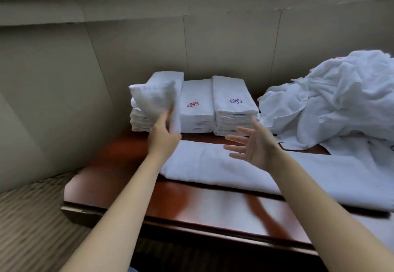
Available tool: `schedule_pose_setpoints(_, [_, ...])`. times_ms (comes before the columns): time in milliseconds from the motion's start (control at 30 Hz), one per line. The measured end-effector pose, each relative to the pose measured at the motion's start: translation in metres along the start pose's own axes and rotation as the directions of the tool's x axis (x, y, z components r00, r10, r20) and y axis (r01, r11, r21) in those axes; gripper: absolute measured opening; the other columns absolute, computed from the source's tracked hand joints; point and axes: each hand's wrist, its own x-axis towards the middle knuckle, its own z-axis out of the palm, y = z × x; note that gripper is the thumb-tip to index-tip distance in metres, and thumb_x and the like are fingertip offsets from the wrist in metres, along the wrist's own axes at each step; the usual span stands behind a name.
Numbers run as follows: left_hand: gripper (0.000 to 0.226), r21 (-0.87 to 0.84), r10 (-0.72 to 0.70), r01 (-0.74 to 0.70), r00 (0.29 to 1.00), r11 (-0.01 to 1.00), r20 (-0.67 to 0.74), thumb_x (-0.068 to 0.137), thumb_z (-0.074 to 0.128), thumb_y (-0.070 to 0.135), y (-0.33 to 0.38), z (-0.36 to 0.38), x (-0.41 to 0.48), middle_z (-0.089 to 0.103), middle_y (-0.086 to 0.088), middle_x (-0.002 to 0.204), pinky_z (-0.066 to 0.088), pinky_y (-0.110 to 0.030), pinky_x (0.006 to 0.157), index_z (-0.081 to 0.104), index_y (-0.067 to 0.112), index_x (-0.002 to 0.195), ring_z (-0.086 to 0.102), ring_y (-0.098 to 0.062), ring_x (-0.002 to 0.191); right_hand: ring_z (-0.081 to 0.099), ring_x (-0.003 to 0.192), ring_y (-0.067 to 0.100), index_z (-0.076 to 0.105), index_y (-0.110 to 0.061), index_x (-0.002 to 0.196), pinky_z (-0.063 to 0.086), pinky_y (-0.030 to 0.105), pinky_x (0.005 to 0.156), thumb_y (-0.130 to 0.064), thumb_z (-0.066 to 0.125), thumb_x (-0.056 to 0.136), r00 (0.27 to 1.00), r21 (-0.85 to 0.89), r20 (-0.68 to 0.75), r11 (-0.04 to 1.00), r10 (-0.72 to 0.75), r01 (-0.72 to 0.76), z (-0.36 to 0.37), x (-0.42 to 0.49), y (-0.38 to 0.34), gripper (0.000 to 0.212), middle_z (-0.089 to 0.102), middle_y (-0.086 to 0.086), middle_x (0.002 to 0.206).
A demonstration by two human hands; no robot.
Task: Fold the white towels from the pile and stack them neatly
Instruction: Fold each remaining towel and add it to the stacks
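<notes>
**Folded towel held at the left stack; long towel laid across the surface**

A folded towel [154,99] is gripped at its near lower edge by the left hand [164,137], the fingers hidden behind the cloth and the thumb side toward the camera. The towel is raised and tilted, its long axis running from the hand up and away toward the wall, above the left stack [140,120]. The right hand [253,143] is held in the air with its fingers spread and straight, nothing in its grip, the palm turned leftward.

Three stacks are lined up side by side against the wall, touching one another: the left stack, the middle stack [197,109] marked with a red emblem, and the right stack [233,105] marked with a purple emblem. Their long axes are pointed from the near edge toward the wall.

A long towel [213,163] is laid flat in front of the stacks, its long axis running left to right across the surface [213,205]. The unfolded pile [332,101] is heaped at the right, just beside the right stack.

Bare wood is shown between the long towel and the near edge, and at the left corner of the surface. A carpeted floor [27,212] is seen beyond the left edge.
</notes>
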Motion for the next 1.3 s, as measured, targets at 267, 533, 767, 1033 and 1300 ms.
schedule_pose_setpoints(267, [0.036, 0.228, 0.127, -0.535, 0.547, 0.814, 0.828, 0.086, 0.058, 0.021, 0.040, 0.053, -0.056, 0.059, 0.014, 0.098, 0.043, -0.023, 0.086, 0.061, 0.032, 0.121, 0.046, -0.004, 0.078, 0.062, 0.107, 0.030, 0.060, -0.005, 0.120, 0.048, 0.040, 0.090, -0.038, 0.064, 0.087, 0.942, -0.208, -0.303, 0.955, 0.142, -0.210, -0.067, -0.019, -0.006, 0.047, 0.063, 0.014, 0.120])
schedule_pose_setpoints(533, [0.022, 0.246, 0.221, -0.402, 0.815, 0.882, 0.536, 0.093, 0.054, 0.022, 0.031, 0.053, -0.036, 0.059, 0.007, 0.104, 0.037, -0.020, 0.082, 0.067, 0.023, 0.111, 0.053, -0.008, 0.090, 0.063, 0.079, 0.031, 0.067, 0.002, 0.098, 0.052, 0.042, 0.074, -0.002, 0.067, 0.083, 0.862, -0.527, -0.421, 0.849, -0.284, 0.022, -0.097, -0.065, -0.048, 0.016, 0.066, 0.018, 0.088])
schedule_pose_setpoints(767, [0.064, 0.351, -0.269, 0.084, 0.809, 0.933, 0.522, 0.090, 0.055, 0.049, 0.018, 0.080, -0.025, 0.051, -0.007, 0.137, 0.044, -0.032, 0.090, 0.039, 0.016, 0.142, 0.053, -0.023, 0.117, 0.040, 0.053, 0.019, 0.056, -0.003, 0.066, 0.036, 0.023, 0.050, -0.003, 0.067, 0.081, 0.696, -0.705, -0.619, 0.649, -0.364, -0.287, -0.195, -0.112, -0.057, 0.018, 0.044, 0.008, 0.059])
schedule_pose_setpoints(1033, [0.053, 0.174, -0.352, 0.335, 0.602, 0.926, 0.717, 0.081, 0.075, 0.021, 0.029, 0.106, -0.029, 0.068, -0.004, 0.105, 0.048, -0.019, 0.064, 0.055, 0.004, 0.127, 0.066, -0.012, 0.083, 0.045, 0.071, 0.020, 0.055, 0.001, 0.078, 0.033, 0.031, 0.061, -0.006, 0.048, 0.088, 0.729, -0.690, -0.574, 0.699, -0.373, -0.186, -0.207, -0.107, -0.046, 0.014, 0.047, 0.012, 0.077])
schedule_pose_setpoints(1300, [0.032, -0.068, -0.397, 0.734, 0.440, 0.676, 0.805, 0.092, 0.055, 0.003, 0.011, 0.085, -0.023, 0.068, -0.015, 0.108, 0.058, -0.026, 0.062, 0.056, 0.001, 0.123, 0.069, -0.023, 0.078, 0.055, 0.075, 0.022, 0.065, 0.005, 0.096, 0.039, 0.028, 0.066, -0.014, 0.056, 0.091, 0.780, -0.698, -0.580, 0.637, -0.235, -0.327, -0.208, -0.094, -0.028, 0.022, 0.061, 0.016, 0.088])
